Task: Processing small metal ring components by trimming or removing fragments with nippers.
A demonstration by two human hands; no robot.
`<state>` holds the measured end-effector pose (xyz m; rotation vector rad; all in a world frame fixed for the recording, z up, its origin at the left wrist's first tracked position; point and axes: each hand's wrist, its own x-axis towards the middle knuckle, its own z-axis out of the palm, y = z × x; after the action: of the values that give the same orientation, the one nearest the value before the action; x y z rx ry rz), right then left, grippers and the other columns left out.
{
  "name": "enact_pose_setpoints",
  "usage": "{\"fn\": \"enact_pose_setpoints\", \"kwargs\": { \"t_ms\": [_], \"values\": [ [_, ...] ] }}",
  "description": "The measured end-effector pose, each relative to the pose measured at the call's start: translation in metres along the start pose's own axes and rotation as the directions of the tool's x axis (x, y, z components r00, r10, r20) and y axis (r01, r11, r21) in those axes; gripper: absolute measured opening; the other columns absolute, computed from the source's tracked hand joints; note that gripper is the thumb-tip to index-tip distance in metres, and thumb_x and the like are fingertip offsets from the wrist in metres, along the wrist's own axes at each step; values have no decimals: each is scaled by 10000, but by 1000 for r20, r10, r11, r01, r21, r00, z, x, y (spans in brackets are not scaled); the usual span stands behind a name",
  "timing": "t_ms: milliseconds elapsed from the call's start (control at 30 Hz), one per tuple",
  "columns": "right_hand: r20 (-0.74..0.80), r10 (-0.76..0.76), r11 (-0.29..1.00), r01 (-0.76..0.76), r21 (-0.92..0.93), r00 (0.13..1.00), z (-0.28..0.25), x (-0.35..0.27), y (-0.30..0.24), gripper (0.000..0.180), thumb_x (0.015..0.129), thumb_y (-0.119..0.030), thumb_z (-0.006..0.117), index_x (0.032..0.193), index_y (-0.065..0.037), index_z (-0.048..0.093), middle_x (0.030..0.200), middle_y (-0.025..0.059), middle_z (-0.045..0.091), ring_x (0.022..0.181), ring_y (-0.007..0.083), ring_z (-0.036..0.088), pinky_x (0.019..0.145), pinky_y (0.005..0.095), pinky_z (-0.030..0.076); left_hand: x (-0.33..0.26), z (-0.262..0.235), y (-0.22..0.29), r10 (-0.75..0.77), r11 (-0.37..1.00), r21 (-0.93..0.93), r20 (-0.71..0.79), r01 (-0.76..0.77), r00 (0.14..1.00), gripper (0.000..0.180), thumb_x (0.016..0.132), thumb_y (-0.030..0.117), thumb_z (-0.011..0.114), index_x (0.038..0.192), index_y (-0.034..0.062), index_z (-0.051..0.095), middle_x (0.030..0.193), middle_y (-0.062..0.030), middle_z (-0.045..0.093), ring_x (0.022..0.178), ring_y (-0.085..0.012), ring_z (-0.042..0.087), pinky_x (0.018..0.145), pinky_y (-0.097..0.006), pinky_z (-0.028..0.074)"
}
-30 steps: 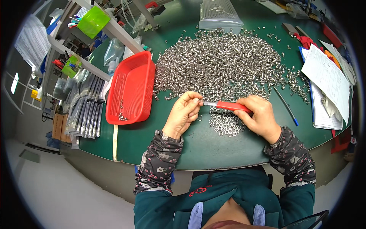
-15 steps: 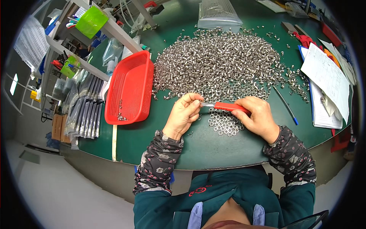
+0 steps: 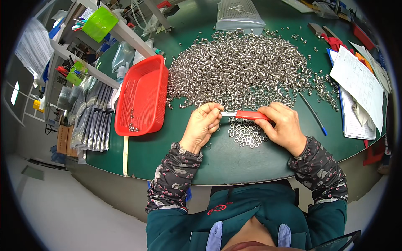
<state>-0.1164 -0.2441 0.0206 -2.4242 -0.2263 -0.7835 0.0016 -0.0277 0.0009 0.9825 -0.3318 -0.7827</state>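
My right hand (image 3: 284, 127) is wrapped round the red handle of a utility knife (image 3: 247, 114), its blade pointing left. Between the thumb and forefinger of my left hand (image 3: 203, 127) a small metal ring is pinched, mostly hidden by the fingertips. The blade's tip meets the ring at those fingertips. Beyond both hands spreads a big heap of small shiny metal rings (image 3: 243, 67). A flat cluster of rings (image 3: 245, 133) lies on the green table (image 3: 167, 157) just below the knife.
A red plastic basket (image 3: 142, 92) with a few metal pieces inside stands left of the heap. To the right lie a blue-tipped pen (image 3: 314, 115) and papers on a clipboard (image 3: 358, 81). Bagged flat packs (image 3: 94, 121) stand at far left; a clear plastic package (image 3: 239, 16) sits behind the heap.
The knife has turned slightly in my right hand, lying more level now. My left hand stays nearly where it was, still pinching the ring.
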Motion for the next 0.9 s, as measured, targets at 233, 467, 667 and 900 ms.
{"fn": "enact_pose_setpoints", "kwargs": {
  "t_ms": [233, 467, 667, 900],
  "values": [
    [-34, -61, 996, 59, -62, 998, -1, 2, -1, 208, 713, -167, 713, 865, -48, 633, 688, 75, 548, 650, 251, 563, 567, 354, 461, 0, 2, 0, -12, 1000, -11, -20, 11, 1000, 140, 918, 100, 544, 1005, -5, 577, 747, -12, 555, 480, -17, 348, 418, -150, 274],
    [-62, -110, 991, 104, -82, 992, -1, 3, -1, 227, 688, -138, 719, 870, -33, 632, 679, 81, 532, 611, 255, 535, 534, 357, 432, 0, 2, 0, -9, 1000, -6, -28, 9, 1000, 146, 920, 108, 543, 1002, -8, 578, 742, -15, 549, 479, -18, 349, 414, -151, 276],
    [-72, -140, 985, 131, -113, 987, -1, 3, -1, 244, 677, -137, 723, 874, -30, 629, 669, 79, 521, 604, 253, 529, 527, 354, 430, 0, 3, 1, 7, 999, 47, -43, -5, 999, 155, 922, 129, 547, 990, -5, 584, 735, -22, 545, 475, -17, 348, 412, -147, 277],
    [-74, -147, 982, 137, -126, 986, -1, 3, -2, 255, 665, -135, 730, 876, -32, 629, 666, 73, 512, 602, 247, 526, 522, 352, 427, 0, 2, 0, 13, 998, 64, -46, -10, 999, 154, 923, 151, 551, 954, 4, 589, 729, -22, 543, 467, -13, 346, 405, -149, 270]
  ]
}}
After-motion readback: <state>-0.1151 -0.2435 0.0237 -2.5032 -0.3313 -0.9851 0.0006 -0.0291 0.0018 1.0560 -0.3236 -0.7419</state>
